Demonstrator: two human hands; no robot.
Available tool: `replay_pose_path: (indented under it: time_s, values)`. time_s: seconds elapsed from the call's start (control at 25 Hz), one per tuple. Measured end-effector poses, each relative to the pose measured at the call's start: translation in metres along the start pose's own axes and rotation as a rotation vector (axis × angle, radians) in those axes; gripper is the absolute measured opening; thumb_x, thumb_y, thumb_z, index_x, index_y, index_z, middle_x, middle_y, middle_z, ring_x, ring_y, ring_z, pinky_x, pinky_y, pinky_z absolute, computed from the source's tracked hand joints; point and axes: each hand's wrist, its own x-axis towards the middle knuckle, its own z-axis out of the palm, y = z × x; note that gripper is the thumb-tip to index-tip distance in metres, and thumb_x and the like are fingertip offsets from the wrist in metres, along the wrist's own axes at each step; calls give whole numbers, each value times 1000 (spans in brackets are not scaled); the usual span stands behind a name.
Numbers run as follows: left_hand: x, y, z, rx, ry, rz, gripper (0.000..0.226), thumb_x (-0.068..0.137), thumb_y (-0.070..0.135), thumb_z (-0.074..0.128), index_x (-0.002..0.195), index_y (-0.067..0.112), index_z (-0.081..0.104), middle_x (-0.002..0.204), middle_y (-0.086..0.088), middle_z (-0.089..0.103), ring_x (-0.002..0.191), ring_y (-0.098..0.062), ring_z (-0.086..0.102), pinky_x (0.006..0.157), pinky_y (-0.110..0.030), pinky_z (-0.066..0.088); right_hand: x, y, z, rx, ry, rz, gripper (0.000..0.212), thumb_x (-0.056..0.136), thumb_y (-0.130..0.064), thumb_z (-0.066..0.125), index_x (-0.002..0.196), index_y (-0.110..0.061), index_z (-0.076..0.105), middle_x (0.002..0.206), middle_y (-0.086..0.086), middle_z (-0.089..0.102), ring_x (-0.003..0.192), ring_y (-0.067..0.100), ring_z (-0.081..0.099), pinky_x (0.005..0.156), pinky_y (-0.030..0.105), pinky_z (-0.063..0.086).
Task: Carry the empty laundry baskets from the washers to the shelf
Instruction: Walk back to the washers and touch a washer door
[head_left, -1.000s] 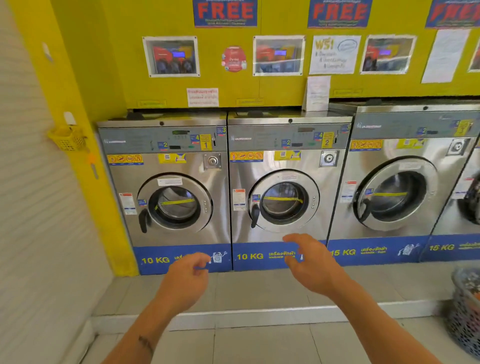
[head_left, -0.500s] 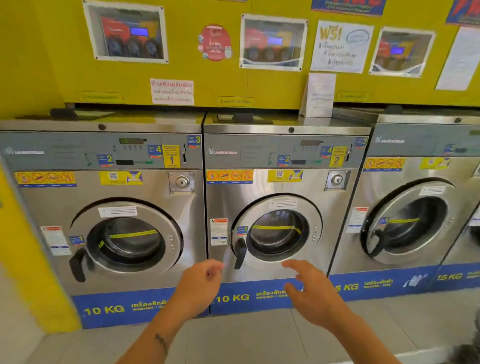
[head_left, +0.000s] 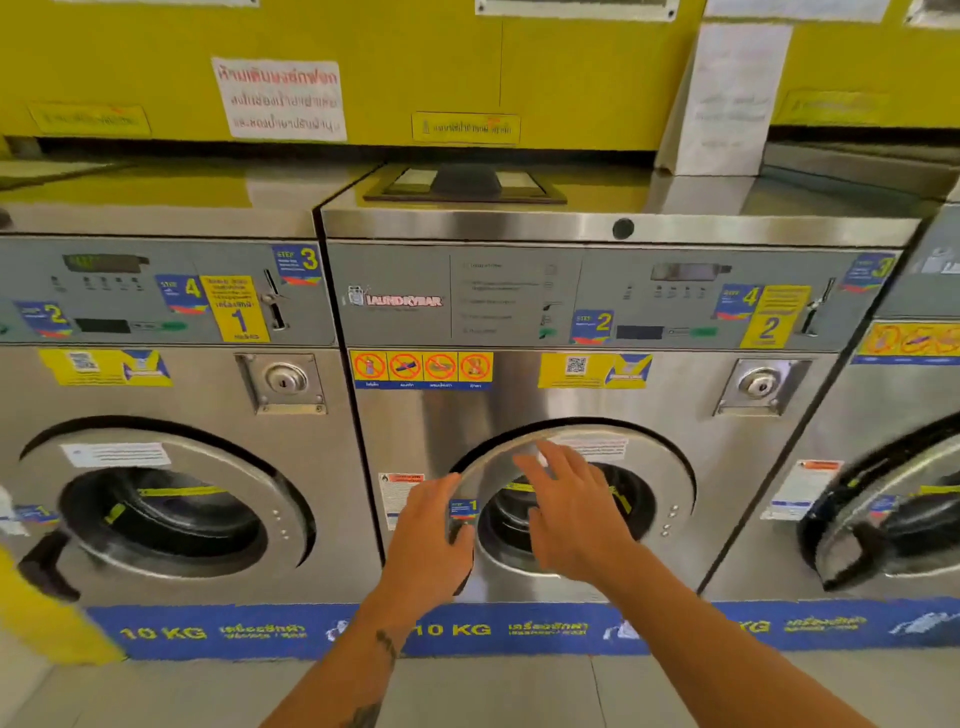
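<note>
No laundry basket is in view. The middle steel washer, marked 2, fills the centre, and its round door stands slightly off the front panel at its left edge. My left hand is curled around that left edge of the door, where the dark handle sits. My right hand hovers flat over the door glass with its fingers spread, holding nothing. The drum behind the glass looks dark, and I cannot tell what is inside.
Washer 1 stands to the left with its door closed. A larger washer stands to the right. Yellow wall panels with paper notices rise behind the machines. Grey floor tiles run below.
The view has closed in on the middle washer. Both hands have risen from the blue base strip to its door, and the left hand has closed on the door's left edge.
</note>
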Motion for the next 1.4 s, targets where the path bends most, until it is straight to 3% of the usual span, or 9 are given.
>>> replay_pose_path:
  time_s: [0.2, 0.36, 0.52, 0.64, 0.76, 0.96, 1.08, 1.24, 1.4]
  values:
    - [52, -17, 48, 6, -58, -92, 71, 86, 19, 56, 147, 38, 24, 150, 0, 29, 133, -22, 38, 106, -30, 38, 65, 41, 33, -143, -136, -123, 84, 71, -25, 67, 146, -19, 29, 157, 16, 24, 144, 39, 22, 114, 53, 26]
    - [66, -34, 66, 39, -125, -134, 84, 87, 16, 57, 151, 40, 9, 162, 6, 9, 148, -19, 18, 118, -41, 27, 64, 52, 51, -124, -111, -122, 88, 62, -24, 72, 143, -18, 37, 156, 14, 28, 144, 37, 23, 113, 54, 27]
    - [64, -42, 71, 43, -89, -90, 83, 87, 11, 58, 150, 40, 13, 159, 9, 18, 146, -16, 21, 118, -40, 28, 60, 51, 55, -58, -136, -100, 87, 72, -21, 62, 149, -20, 23, 163, 7, 7, 149, 30, 2, 119, 52, 14]
    - [57, -50, 58, 79, -110, -11, 76, 87, 4, 54, 149, 36, 23, 153, 5, 31, 138, -17, 36, 113, -32, 34, 43, 41, 53, 128, -97, -13, 80, 77, -18, 59, 149, -23, 23, 163, 0, -1, 149, 23, -6, 120, 44, 17]
    - [43, -58, 42, 170, -194, 127, 74, 87, 1, 50, 150, 32, 27, 146, 4, 38, 131, -16, 42, 108, -25, 37, -6, 24, 78, 316, 15, 240, 72, 78, -18, 62, 145, -22, 34, 161, 2, 9, 149, 23, 7, 114, 35, 26]
    - [7, -56, 30, 255, -314, 305, 73, 84, 2, 46, 150, 26, 28, 132, 2, 43, 115, -18, 48, 95, -33, 47, -79, -19, 135, 634, -312, 505, 63, 89, -21, 54, 146, -16, 28, 147, 7, 37, 136, 27, 35, 107, 29, 28]
    - [-21, -47, 34, 233, -356, 353, 70, 85, 3, 49, 150, 23, 30, 133, 2, 42, 115, -16, 48, 93, -33, 48, -96, -44, 160, 789, -343, 640, 57, 89, -18, 51, 143, -22, 34, 137, 10, 49, 123, 29, 48, 100, 36, 39]
    - [-40, -37, 34, 376, -382, 518, 74, 82, 6, 58, 149, 23, 32, 152, -6, 31, 131, -26, 42, 103, -42, 44, -126, -48, 174, 678, -272, 767, 47, 88, -18, 46, 134, -25, 40, 120, 9, 56, 106, 34, 58, 87, 43, 48]
    - [-25, -21, 36, 769, -348, 925, 90, 75, 14, 69, 151, 24, 24, 163, -12, 6, 148, -32, 13, 117, -52, 22, -156, -36, 167, 505, -266, 742, 46, 87, -17, 47, 132, -27, 42, 113, 9, 58, 101, 36, 59, 82, 42, 50]
